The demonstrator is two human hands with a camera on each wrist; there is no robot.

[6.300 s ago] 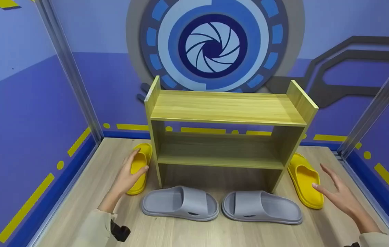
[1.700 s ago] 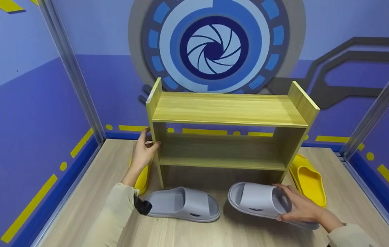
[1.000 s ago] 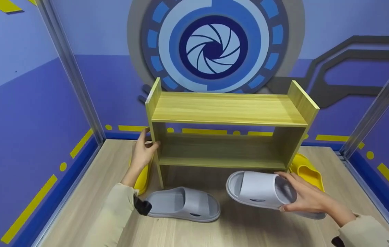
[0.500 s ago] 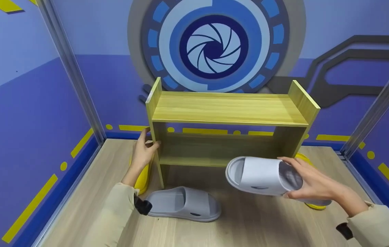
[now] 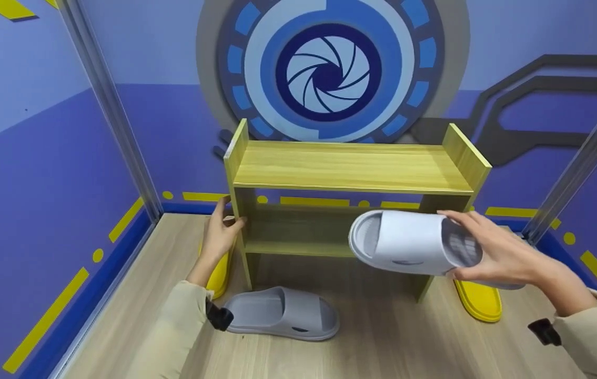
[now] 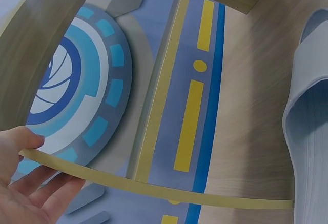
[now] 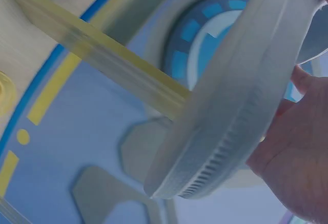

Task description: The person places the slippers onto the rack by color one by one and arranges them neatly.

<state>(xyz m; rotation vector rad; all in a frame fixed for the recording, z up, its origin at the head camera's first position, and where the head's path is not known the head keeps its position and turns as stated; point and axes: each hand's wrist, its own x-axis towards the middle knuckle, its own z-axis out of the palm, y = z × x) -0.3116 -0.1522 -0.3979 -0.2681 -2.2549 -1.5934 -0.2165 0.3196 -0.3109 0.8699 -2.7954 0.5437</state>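
Note:
My right hand (image 5: 506, 255) holds a grey slide slipper (image 5: 411, 239) around its middle, toe to the left, up off the floor and in front of the rack's right half. In the right wrist view the slipper's ribbed sole edge (image 7: 220, 147) is turned toward the camera. My left hand (image 5: 219, 234) pinches the left side panel of a two-tier wooden shoe rack (image 5: 351, 166), thumb inside and fingers outside. The other grey slipper (image 5: 301, 313) lies on the floor before the rack, toe to the right.
A yellow slipper (image 5: 219, 276) lies left of the rack, partly behind my left hand. Another yellow slipper (image 5: 479, 302) is at the right, mostly covered by the raised grey one. Blue printed walls (image 5: 24, 210) enclose the wooden floor (image 5: 135, 295).
My right hand, earlier empty near the right yellow slipper, took the right grey slipper and raised it. My left hand moved from the left yellow slipper to the rack's side panel and stays there.

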